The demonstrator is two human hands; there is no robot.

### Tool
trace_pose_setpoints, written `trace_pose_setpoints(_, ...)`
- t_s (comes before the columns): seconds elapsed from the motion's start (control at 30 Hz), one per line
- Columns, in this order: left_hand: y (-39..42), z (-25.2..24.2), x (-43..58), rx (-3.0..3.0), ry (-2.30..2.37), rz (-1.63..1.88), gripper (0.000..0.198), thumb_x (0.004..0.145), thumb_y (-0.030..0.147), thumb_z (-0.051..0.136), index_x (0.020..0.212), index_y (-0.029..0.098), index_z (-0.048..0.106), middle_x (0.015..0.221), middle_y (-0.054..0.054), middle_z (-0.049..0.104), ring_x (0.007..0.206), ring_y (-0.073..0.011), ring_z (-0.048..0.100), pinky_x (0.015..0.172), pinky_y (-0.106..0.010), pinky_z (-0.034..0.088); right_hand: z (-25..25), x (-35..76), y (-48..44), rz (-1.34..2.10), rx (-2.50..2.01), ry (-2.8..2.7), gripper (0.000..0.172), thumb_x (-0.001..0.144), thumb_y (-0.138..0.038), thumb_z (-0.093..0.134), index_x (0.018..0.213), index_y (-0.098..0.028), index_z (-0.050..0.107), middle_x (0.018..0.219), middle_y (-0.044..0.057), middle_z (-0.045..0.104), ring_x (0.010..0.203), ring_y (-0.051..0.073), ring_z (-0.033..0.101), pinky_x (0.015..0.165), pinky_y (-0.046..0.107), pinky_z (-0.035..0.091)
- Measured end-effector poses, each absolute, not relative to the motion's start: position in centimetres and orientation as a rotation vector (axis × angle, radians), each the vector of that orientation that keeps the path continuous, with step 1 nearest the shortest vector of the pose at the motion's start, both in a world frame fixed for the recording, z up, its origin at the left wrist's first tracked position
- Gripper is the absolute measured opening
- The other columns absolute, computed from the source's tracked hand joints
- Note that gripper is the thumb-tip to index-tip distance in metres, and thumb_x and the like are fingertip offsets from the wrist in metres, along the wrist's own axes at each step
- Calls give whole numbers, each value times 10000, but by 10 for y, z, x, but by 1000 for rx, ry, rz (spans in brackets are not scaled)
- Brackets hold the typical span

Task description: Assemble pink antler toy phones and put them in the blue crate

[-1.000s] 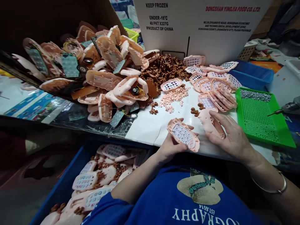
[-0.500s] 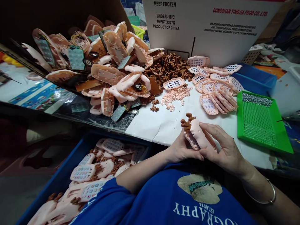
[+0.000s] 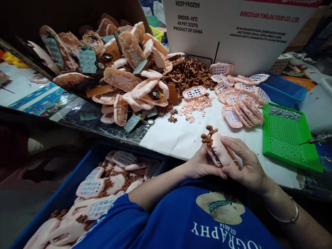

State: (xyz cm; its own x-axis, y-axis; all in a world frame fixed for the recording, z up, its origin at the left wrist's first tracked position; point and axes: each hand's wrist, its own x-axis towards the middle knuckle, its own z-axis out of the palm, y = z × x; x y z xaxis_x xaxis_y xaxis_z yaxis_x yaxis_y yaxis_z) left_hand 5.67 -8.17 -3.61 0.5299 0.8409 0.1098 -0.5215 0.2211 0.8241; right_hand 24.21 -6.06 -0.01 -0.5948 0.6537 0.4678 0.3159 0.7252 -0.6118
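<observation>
Fingers of left hand and right hand clamp the pink shell by the table's near edge, probably so its halves align. Brown antlers poke out, ungripped.

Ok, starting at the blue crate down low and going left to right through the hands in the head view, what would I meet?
Blue crate, then left hand, pink casing held between the hands, right hand, green tray.
</observation>
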Motion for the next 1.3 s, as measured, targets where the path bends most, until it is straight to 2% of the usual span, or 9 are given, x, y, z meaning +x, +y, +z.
trace_pose_setpoints(0.17, -80, -37, 58, 968, 459, 1001, 774, 563, 251, 943, 1229, 178, 556, 984, -72, 735, 995, -297, 715, 931, -486, 549, -7, 244, -61, 710, -729, -2224, 682, 891, -447, 650, 1509, -359, 376, 1419, 80, 521, 1298, 250, 505, 1088, 430, 461)
trace_pose_setpoints(0.4, -72, -38, 50, 1444, 561, 1035, 436, 649, 356, 884, 1002, 158, 724, 1013, -96, 744, 1004, -291, 698, 998, -482, 522, -9, 245, -65, 841, -716, -2202, 678, 893, -321, 670, 1500, -401, 380, 1475, 57, 439, 1377, 222, 455, 1139, 396, 441)
trace_pose_setpoints(0.53, -68, -34, 44, 1798, 629, 1169, 330, 743, 274, 803, 1054, 187, 740, 1170, -124, 714, 1168, -321, 638, 1089, -480, 462, -14, 246, -67, 729, -711, -2177, 743, 865, -238, 701, 1510, -391, 365, 1514, 71, 392, 1407, 234, 427, 1158, 425, 424)
trace_pose_setpoints(0.67, -75, -25, 40, 1777, 674, 1215, 502, 771, 204, 749, 1262, 180, 646, 1409, -167, 560, 1295, -351, 555, 1111, -468, 455, -18, 247, -71, 500, -705, -2182, 791, 845, -163, 706, 1520, -374, 352, 1566, 84, 328, 1416, 256, 412, 1142, 452, 446)
trace_pose_setpoints(0.8, -84, -15, 36, 1699, 596, 1038, 543, 755, 190, 714, 1290, 174, 622, 1273, -143, 643, 1245, -347, 588, 1063, -459, 496, -21, 244, -79, 292, -710, -2193, 825, 841, -128, 693, 1542, -342, 316, 1616, 93, 255, 1415, 281, 412, 1090, 452, 502)
trace_pose_setpoints(0.9, -86, -16, 39, 1515, 544, 1023, 550, 850, 305, 656, 1371, 183, 528, 1268, -132, 635, 1255, -318, 577, 1052, -438, 500, -25, 241, -85, 134, -738, -2195, 830, 843, -119, 686, 1550, -324, 304, 1617, 115, 248, 1390, 303, 436, 1034, 454, 542)
trace_pose_setpoints(1.03, -87, -24, 45, 1449, 716, 1173, 335, 982, 366, 495, 1248, 177, 569, 1205, -116, 625, 1147, -249, 598, 1059, -409, 466, -31, 240, -88, 128, -772, -2165, 791, 853, -153, 694, 1541, -309, 336, 1567, 150, 314, 1356, 315, 473, 1028, 464, 541)
trace_pose_setpoints(1.13, -86, -29, 43, 1612, 738, 1177, 300, 994, 346, 472, 1209, 175, 593, 1149, -104, 622, 1086, -237, 591, 1025, -398, 470, -23, 243, -85, 446, -809, -2024, 649, 925, -255, 626, 1521, -294, 371, 1390, 130, 519, 1242, 240, 576, 976, 378, 565)
trace_pose_setpoints(1.3, -85, -33, 39, 1793, 550, 1071, 281, 1005, 279, 430, 1237, 206, 572, 1191, -98, 624, 1133, -248, 579, 1031, -411, 448, 5, 247, -72, 862, -948, -1915, 278, 945, -338, 608, 1191, -225, 675, 1001, 50, 704, 919, 157, 670, 812, 271, 556)
